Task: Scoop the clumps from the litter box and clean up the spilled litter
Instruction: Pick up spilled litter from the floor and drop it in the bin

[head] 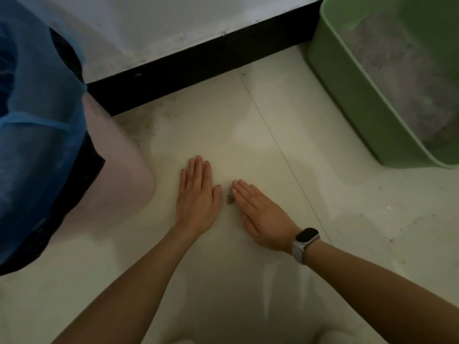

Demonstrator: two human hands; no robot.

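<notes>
Both hands lie flat on the pale floor (323, 194), fingers straight, each grip released. The left hand (197, 197) and right hand (263, 214) flank a small grey litter clump (229, 198), the right fingertips touching it. The green litter box (360, 95) stands far right against the black baseboard (198, 63); a blue-lined bin (44, 132) sits left, with open floor between.

The pale tiled floor (273, 115) carries a green litter box (347, 95), a pink bin (119, 170), scattered litter specks (391, 240).
</notes>
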